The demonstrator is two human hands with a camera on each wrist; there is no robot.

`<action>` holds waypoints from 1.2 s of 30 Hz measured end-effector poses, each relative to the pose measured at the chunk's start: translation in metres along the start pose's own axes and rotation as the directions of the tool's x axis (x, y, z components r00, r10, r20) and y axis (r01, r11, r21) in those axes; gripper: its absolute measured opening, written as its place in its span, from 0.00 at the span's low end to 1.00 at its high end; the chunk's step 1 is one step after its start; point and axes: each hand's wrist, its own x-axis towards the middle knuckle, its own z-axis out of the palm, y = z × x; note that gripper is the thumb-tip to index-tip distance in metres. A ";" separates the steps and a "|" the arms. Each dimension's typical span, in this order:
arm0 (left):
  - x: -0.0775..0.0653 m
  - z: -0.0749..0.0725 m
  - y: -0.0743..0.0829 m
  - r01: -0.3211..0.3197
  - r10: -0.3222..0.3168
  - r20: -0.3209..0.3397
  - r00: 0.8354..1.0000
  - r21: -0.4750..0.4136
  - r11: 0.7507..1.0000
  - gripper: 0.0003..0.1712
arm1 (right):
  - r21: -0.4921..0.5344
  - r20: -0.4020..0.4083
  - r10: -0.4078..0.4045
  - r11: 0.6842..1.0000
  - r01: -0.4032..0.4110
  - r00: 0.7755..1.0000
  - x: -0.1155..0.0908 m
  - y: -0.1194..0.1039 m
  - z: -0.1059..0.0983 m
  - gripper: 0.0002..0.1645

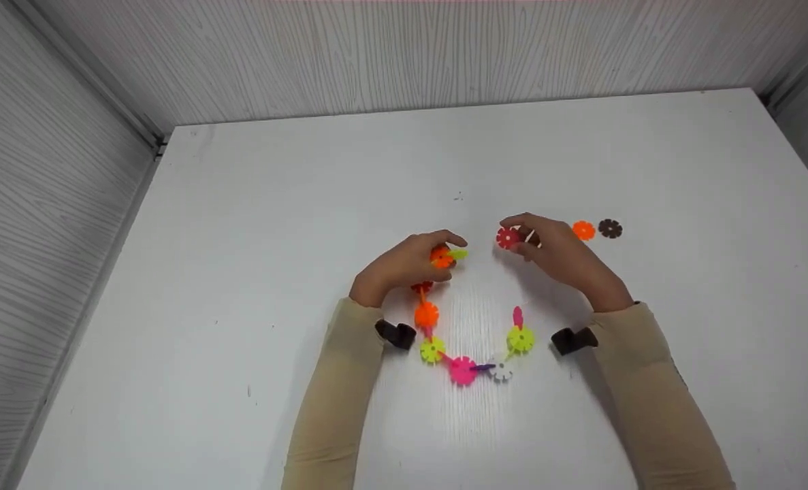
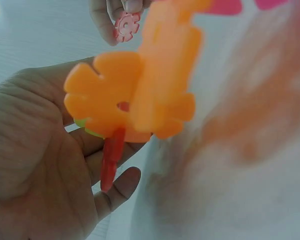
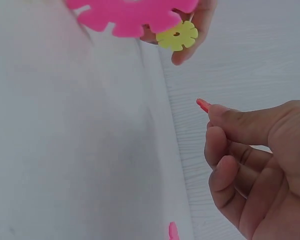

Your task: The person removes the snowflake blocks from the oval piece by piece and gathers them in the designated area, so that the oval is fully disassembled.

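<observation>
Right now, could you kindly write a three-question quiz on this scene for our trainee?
1. Which hand pinches the red disc that is separate from the linked chain?
2. True or false: the dark brown disc is joined to the linked chain.
3. What colour is the disc lying next to the dark brown disc: A white, B orange or C purple?

Key:
1. The right hand.
2. False; it lies loose on the table.
3. B; it is the orange disc.
</observation>
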 end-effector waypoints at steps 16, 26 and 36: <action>-0.001 -0.004 -0.004 0.010 -0.010 0.018 1.000 0.003 1.000 0.25 | 0.062 -0.002 0.061 0.996 -0.061 0.998 -0.012 0.025 -0.036 0.24; -0.001 -0.003 -0.007 0.007 -0.007 -0.012 1.000 -0.003 1.000 0.22 | 0.093 0.064 0.134 0.986 -0.140 0.989 -0.023 0.040 -0.055 0.23; 0.001 -0.003 -0.007 0.016 -0.015 -0.004 1.000 0.020 1.000 0.23 | 0.075 0.185 0.177 0.978 -0.193 0.967 -0.032 0.065 -0.069 0.23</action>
